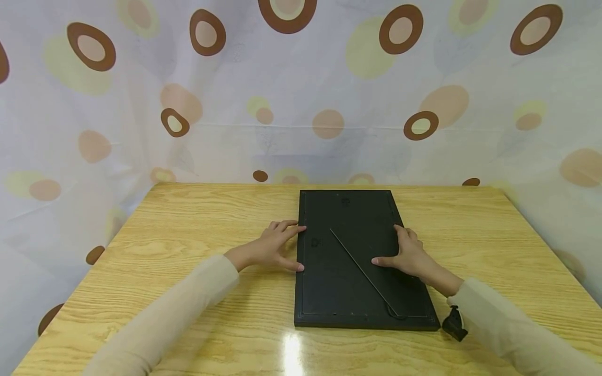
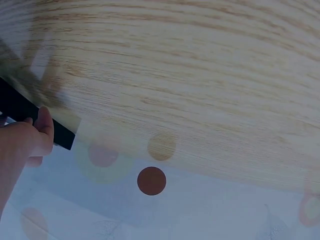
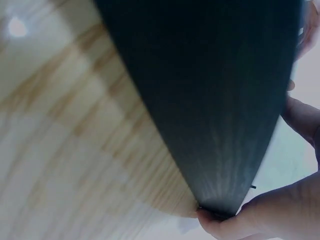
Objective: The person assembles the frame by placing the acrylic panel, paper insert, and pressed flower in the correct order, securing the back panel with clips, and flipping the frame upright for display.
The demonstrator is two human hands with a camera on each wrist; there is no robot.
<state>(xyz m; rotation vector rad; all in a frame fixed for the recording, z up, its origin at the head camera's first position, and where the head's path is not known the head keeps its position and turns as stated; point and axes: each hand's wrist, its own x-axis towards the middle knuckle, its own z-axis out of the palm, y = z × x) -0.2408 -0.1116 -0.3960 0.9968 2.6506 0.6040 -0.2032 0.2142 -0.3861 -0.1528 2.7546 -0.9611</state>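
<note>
Lying on the desk [image 1: 211, 219], the black panel [image 1: 345, 284] sits between the fingers of the two hands I am watching. Its long axis runs away from the person, toward the patterned cloth [image 1: 282, 151] beyond the fingertips. The narrow ends face near and far, and each long side meets a hand.

I see the left hand [image 1: 270, 248] gripping the left long side around mid-length. Its thumb and fingers are spread well apart along that border, with the thumb nearer the person and a fingertip over the top face farther off.

On the other long side, I have the right hand [image 1: 413, 256] gripping as well, its thumb laid over the top face and its other fingers along the outer edge. The right wrist view shows me fingers against the panel's side wall.

A thin rod [image 1: 365, 272] slants across the top face, from inward of the left fingertips to the near right corner, passing just beside the right thumb. I make out a dark loop [image 1: 389, 312] at its near end, closer to the person than either set of fingers.
</note>
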